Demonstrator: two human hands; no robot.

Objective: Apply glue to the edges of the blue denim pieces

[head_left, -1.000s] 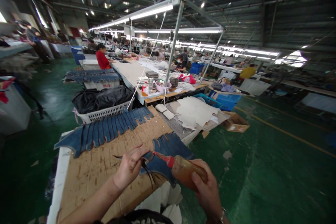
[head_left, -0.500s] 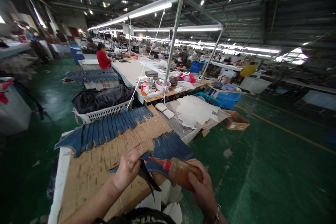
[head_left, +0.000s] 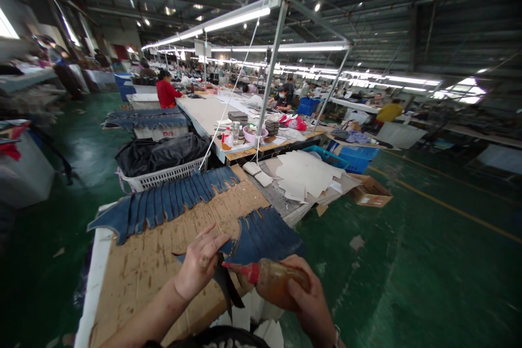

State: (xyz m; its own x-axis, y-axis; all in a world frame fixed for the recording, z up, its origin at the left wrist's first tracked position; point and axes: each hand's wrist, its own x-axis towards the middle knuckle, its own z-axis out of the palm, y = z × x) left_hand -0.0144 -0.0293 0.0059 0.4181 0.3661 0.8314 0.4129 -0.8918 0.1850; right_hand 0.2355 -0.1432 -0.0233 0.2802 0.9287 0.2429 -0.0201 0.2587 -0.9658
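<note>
Pinching the upper edge of a dark forked piece point(head_left: 224, 285) between the closed fingers point(head_left: 219, 242) of the left hand point(head_left: 199, 261), and dangling its thin, leathery-looking tails before the near edge of the desk point(head_left: 94, 277). Curling the fingers of the right hand point(head_left: 310, 294) snugly around a translucent bottle point(head_left: 277, 283), tilting it sideways with something amber inside, and pointing its tapered red nozzle point(head_left: 244, 271) toward the piece; touching or just short of it, impossible to tell. Crossing the ridged, brown-marked cardboard point(head_left: 163, 258) on the desk with the left forearm point(head_left: 150, 304), and so blocking part of it from view. Facing, just beyond the hands, a matt blue panel point(head_left: 271, 234) with narrow slits and, along the cardboard's far side, a longer fringed panel point(head_left: 159, 206) with ragged strips. Looking farther, past a white lattice basket point(head_left: 171, 175) heaped with crumpled black cloth point(head_left: 163, 153) and past flat, jagged pale sheets point(head_left: 308, 174) beside a folded white bundle point(head_left: 258, 174), onto a second desk point(head_left: 204, 111). Meeting there, partly in the way, a metal post point(head_left: 272, 65) and a slanting white cord point(head_left: 235, 89), and a rounded pink basin point(head_left: 252, 137) just beside the post's foot.
</note>
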